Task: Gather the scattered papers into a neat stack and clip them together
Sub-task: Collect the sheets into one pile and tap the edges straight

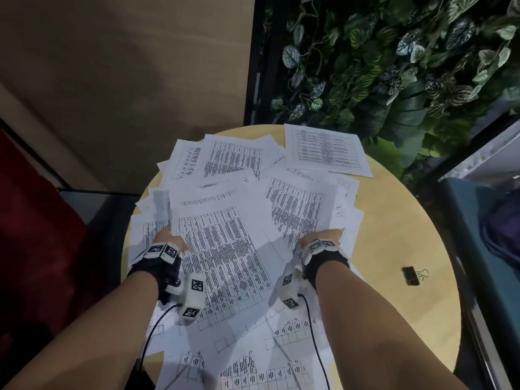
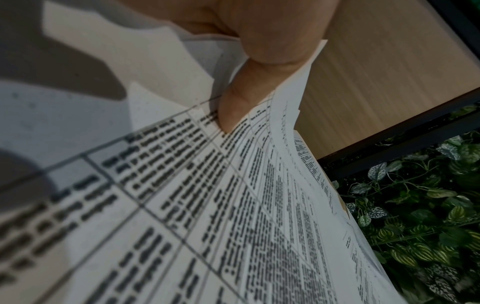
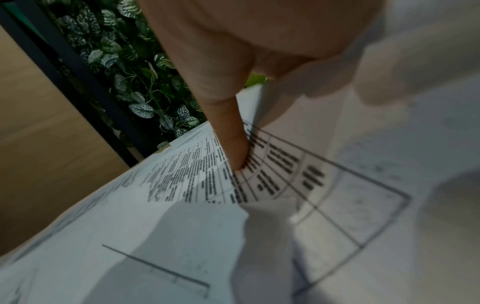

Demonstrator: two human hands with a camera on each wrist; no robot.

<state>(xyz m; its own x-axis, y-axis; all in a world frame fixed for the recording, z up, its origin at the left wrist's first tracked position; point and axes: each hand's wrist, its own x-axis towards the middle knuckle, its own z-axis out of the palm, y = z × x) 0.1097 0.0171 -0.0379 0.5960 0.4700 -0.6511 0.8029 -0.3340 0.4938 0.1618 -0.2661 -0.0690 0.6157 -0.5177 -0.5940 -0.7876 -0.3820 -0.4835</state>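
Several white printed sheets (image 1: 219,249) lie scattered and overlapping on a round wooden table (image 1: 394,220). My left hand (image 1: 168,239) pinches the left edge of the big middle sheet. In the left wrist view its thumb (image 2: 241,98) lies on top of the lifted papers (image 2: 233,205), and the fingers are hidden below. My right hand (image 1: 320,240) pinches sheets on the right. Its thumb (image 3: 228,135) presses the printed sheet (image 3: 182,185), with fingers blurred under the paper. A black binder clip (image 1: 411,276) lies on bare table, right of my right hand.
One sheet (image 1: 326,149) lies apart at the table's far edge. A leafy plant wall (image 1: 394,66) stands behind the table, and a wood panel (image 1: 126,66) at the far left. A red seat (image 1: 33,220) is at left, a blue seat (image 1: 478,220) at right.
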